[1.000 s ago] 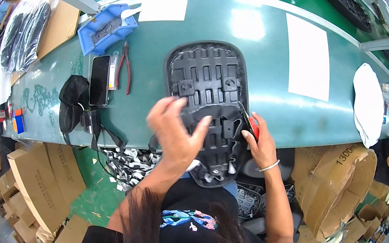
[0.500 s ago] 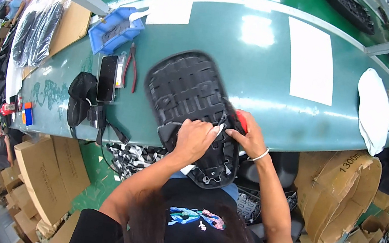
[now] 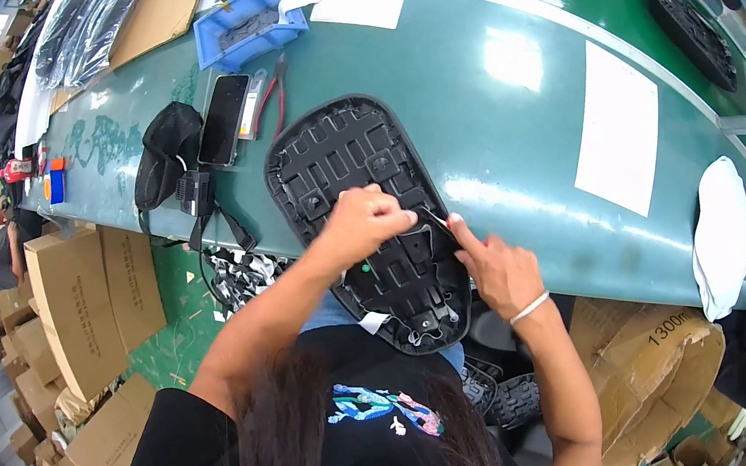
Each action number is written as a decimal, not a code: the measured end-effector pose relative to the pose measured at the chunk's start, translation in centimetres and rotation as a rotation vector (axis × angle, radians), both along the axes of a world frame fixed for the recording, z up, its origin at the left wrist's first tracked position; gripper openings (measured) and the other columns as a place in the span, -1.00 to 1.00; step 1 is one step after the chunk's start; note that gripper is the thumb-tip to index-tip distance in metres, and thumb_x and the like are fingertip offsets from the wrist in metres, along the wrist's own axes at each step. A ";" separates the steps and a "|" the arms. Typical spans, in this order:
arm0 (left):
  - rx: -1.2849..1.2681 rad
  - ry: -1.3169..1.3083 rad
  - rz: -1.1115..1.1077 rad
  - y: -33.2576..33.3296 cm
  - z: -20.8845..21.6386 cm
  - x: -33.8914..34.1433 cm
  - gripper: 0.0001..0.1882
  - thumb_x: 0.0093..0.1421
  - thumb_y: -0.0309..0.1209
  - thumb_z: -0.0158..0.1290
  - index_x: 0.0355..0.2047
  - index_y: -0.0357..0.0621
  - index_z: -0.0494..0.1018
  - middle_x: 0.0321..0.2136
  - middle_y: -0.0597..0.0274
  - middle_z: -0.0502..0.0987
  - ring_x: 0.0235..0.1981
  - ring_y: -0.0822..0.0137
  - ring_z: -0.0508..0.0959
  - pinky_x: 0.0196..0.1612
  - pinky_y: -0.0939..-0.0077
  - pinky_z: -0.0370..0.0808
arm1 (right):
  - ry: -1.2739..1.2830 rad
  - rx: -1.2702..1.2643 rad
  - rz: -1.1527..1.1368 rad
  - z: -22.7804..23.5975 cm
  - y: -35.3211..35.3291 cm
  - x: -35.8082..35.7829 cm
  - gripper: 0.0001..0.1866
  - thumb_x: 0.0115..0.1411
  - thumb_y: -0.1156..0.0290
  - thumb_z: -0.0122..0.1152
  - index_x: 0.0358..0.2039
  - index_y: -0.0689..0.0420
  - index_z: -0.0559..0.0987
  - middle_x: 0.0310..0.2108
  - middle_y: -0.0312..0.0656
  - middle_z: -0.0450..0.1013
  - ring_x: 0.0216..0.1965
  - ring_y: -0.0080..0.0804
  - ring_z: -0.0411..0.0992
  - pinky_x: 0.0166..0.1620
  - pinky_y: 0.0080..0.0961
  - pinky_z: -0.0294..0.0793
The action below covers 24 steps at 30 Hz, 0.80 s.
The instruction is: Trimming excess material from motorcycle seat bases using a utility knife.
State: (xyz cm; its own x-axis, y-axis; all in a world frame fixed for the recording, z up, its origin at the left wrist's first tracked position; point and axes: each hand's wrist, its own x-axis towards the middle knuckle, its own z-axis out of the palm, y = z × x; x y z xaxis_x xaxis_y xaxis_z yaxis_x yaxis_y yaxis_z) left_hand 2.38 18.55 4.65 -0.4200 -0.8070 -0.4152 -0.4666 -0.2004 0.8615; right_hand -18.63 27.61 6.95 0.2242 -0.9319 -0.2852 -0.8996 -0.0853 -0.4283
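A black ribbed plastic seat shell [image 3: 328,144] lies tilted, its far end on the green table and its near end against my lap. Thin pale cord shows along its near inner edge, with a small white tag [image 3: 373,322] there. My left hand [image 3: 363,224] is closed above the middle of the shell, fingers curled in a pinch. From its fingertips a thin cord [image 3: 433,217] stretches toward the shell's right rim. At that rim my right hand [image 3: 500,273] has thumb and forefinger drawn together; whatever they grip is hidden.
Left of the shell lie red-handled pliers [image 3: 274,95], a phone [image 3: 223,119], a black strapped pouch [image 3: 168,154] and a blue bin [image 3: 249,27]. White paper [image 3: 620,130] and a white pad [image 3: 721,237] lie right. Cardboard boxes [image 3: 651,371] stand below the table edge.
The shell's ribbed inside shows more plainly, and the loose dark material over its middle is pulled aside. My left hand has moved slightly up and left. A red thing by my right hand is out of sight.
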 end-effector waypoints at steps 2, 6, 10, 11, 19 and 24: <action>-0.046 0.123 -0.067 -1.0 3.4 1.6 -0.64 -0.06 -0.34 0.16 -0.80 -0.28 0.30 -0.81 0.29 0.19 -0.61 0.41 0.25 -0.53 0.44 0.16 | 0.021 0.025 -0.086 -0.5 3.3 0.0 -0.48 0.20 0.24 0.07 0.18 -0.15 0.23 -0.57 0.01 0.39 -0.60 -0.01 0.42 -0.55 -0.12 0.37; -0.211 0.363 -0.252 -1.9 10.5 3.5 -0.61 -0.13 -0.43 0.13 -0.83 -0.24 0.13 -0.81 0.36 0.11 -0.62 0.40 0.17 -0.51 0.42 0.16 | -0.036 -0.027 -0.259 -2.0 10.7 1.4 -0.43 0.18 0.27 0.10 0.20 -0.07 0.22 -0.55 -0.08 0.34 -0.63 -0.02 0.37 -0.58 -0.16 0.35; -0.450 0.579 -0.221 -3.6 14.5 6.7 -0.65 -0.19 -0.43 0.06 -0.83 -0.13 0.07 -0.77 0.34 0.04 -0.57 0.33 0.16 -0.17 0.32 0.27 | 0.079 -0.001 -0.327 -2.6 16.5 2.6 -0.39 0.15 0.29 0.14 0.21 -0.03 0.20 -0.53 -0.12 0.32 -0.64 -0.09 0.37 -0.61 -0.22 0.36; -0.462 0.584 -0.238 -4.0 15.7 8.1 -0.67 -0.14 -0.43 0.02 -0.80 -0.10 0.06 -0.73 0.32 0.05 -0.51 0.30 0.19 0.00 0.25 0.23 | 0.129 0.004 -0.390 -2.5 17.5 3.6 -0.37 0.14 0.29 0.15 0.22 -0.04 0.19 -0.52 -0.12 0.31 -0.64 -0.11 0.38 -0.61 -0.23 0.37; -0.676 -0.566 0.052 -5.1 4.6 12.5 -0.71 -0.10 -0.41 0.19 -0.30 -0.17 0.51 -0.26 0.13 0.51 -0.15 0.23 0.45 -0.09 0.39 0.35 | 0.018 0.133 -0.602 -1.0 17.0 6.6 -0.42 0.18 0.28 0.08 0.21 -0.06 0.18 -0.50 -0.01 0.36 -0.60 0.04 0.42 -0.53 -0.07 0.42; -0.745 -0.148 -0.759 6.3 0.7 -3.2 -0.58 -0.10 -0.14 0.21 -0.24 -0.03 0.46 -0.33 0.23 0.43 -0.17 0.19 0.36 -0.11 0.21 0.20 | -0.208 -0.069 -0.828 -0.4 17.0 6.1 -0.46 0.21 0.27 0.02 0.21 -0.10 0.19 -0.40 0.03 0.44 -0.53 0.08 0.43 -0.44 -0.06 0.43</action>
